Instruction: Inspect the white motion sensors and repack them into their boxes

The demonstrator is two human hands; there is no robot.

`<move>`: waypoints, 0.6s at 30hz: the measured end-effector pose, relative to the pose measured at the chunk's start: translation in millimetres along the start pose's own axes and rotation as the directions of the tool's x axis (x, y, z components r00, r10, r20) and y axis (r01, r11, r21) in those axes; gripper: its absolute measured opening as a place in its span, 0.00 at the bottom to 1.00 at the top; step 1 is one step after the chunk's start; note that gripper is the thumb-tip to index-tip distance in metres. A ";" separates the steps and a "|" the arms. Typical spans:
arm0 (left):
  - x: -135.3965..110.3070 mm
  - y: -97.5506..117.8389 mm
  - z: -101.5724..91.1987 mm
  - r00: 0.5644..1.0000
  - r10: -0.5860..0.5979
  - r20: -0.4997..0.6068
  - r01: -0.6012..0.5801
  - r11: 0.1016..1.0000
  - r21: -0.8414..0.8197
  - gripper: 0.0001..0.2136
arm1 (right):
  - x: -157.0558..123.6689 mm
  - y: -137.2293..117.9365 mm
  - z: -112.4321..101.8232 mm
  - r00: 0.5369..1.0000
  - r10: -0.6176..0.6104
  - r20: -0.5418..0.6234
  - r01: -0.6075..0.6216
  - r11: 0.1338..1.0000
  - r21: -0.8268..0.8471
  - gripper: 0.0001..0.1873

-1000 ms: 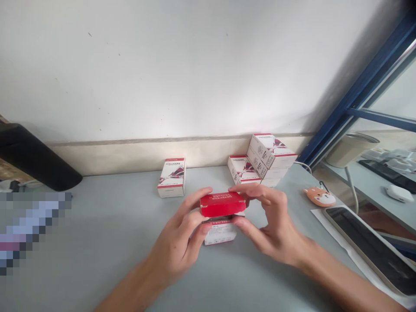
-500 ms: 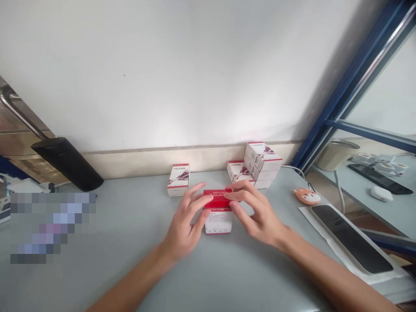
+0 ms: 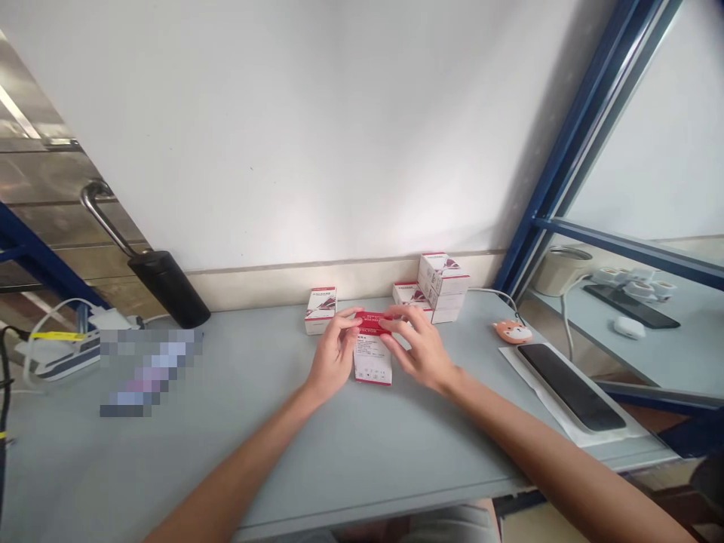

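A small white carton point(image 3: 372, 360) with a red top and printed text is between my hands, just above or on the grey table; I cannot tell whether it touches. My left hand point(image 3: 332, 353) grips the left side of the red top with thumb and fingers. On the right side, my right hand point(image 3: 421, 348) holds the same red top, fingertips near the middle of it. The carton's printed white face is turned toward me.
Behind my left hand stands a similar carton point(image 3: 321, 309). More cartons are stacked point(image 3: 446, 283) by the wall on the right. A phone point(image 3: 571, 386) lies on white paper, beside an orange dog-faced case point(image 3: 512, 332). A black cylinder point(image 3: 170, 289) and power strip point(image 3: 73, 354) are left.
The carton has tilted so more of its white face shows, and my fingers have drawn closer together on its red top. The view has shifted, bringing the table's front edge into sight.
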State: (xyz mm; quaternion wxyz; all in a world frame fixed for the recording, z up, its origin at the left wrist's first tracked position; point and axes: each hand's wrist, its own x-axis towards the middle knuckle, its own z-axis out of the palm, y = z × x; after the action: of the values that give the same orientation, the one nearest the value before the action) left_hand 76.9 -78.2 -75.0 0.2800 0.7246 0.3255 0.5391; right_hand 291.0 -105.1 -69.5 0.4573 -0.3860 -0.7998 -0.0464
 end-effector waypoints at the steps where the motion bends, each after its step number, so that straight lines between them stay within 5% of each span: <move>1: 1.4 -2.8 -2.1 0.999 -0.027 -0.027 0.027 1.000 -0.004 0.15 | -2.1 1.7 1.1 0.998 0.053 0.039 -0.056 0.996 0.071 0.17; 4: 7.0 -16.1 -12.1 0.984 -0.115 -0.136 0.114 0.993 -0.011 0.17 | -10.9 5.6 8.6 0.946 0.179 0.271 -0.259 0.920 0.294 0.47; 6: 10.3 -25.2 -19.8 0.972 -0.156 -0.175 0.158 0.987 -0.003 0.18 | -16.8 6.2 15.4 0.884 0.193 0.427 -0.362 0.859 0.363 0.57; 9: 12.9 -32.8 -29.5 0.972 -0.171 -0.163 0.179 0.983 0.038 0.18 | -21.5 4.3 21.5 0.854 0.224 0.470 -0.418 0.834 0.361 0.48; 15: 16.3 -42.1 -49.8 0.989 -0.132 -0.068 0.145 0.956 0.256 0.11 | -18.5 2.7 14.1 0.958 0.178 0.224 -0.192 0.981 0.040 0.33; 18: 17.9 -55.7 -61.6 0.994 -0.102 0.049 0.057 0.819 0.571 0.15 | -16.5 4.4 14.2 0.985 0.082 0.153 -0.062 0.990 -0.127 0.28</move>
State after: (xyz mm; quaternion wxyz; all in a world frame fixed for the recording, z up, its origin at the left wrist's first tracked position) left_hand 11.8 -25.7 -90.3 0.0860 0.7811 0.4902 0.3772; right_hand 288.6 -105.4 -91.6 0.3693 -0.4444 -0.8148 -0.0478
